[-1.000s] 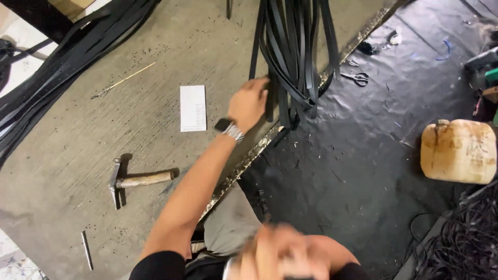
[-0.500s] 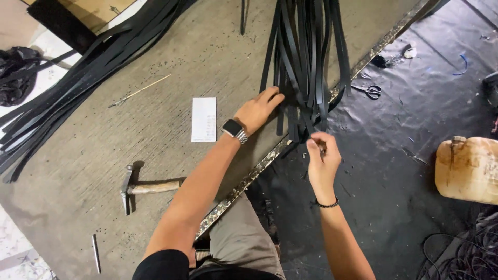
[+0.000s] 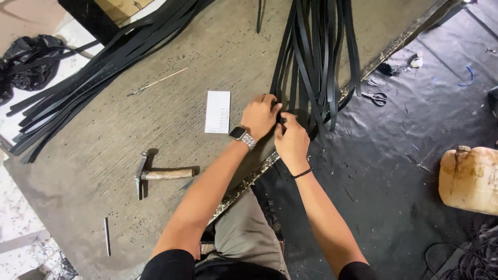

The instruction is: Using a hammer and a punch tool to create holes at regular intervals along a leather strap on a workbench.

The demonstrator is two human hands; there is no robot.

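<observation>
A bundle of long black straps [image 3: 316, 57] lies across the worn table [image 3: 104, 207], its ends hanging over the table's edge. My left hand [image 3: 259, 115], with a wristwatch, rests on the left side of the bundle and pinches a strap end. My right hand [image 3: 291, 140], with a dark bracelet at the wrist, sits right next to it and grips the same strap ends at the table's edge. Both hands touch each other over the straps.
A second pile of black straps [image 3: 98, 78] lies at the table's far left. A white card [image 3: 218, 111], a thin stick [image 3: 155, 83], a hammer [image 3: 161, 175] and a metal rod [image 3: 107, 236] lie on the table. Scissors [image 3: 376, 97] and a cream jug [image 3: 469, 179] sit on the black floor sheet.
My right hand rose from my lap to the strap ends and moved left to meet my left hand. My left hand shifted onto the left straps of the bundle.
</observation>
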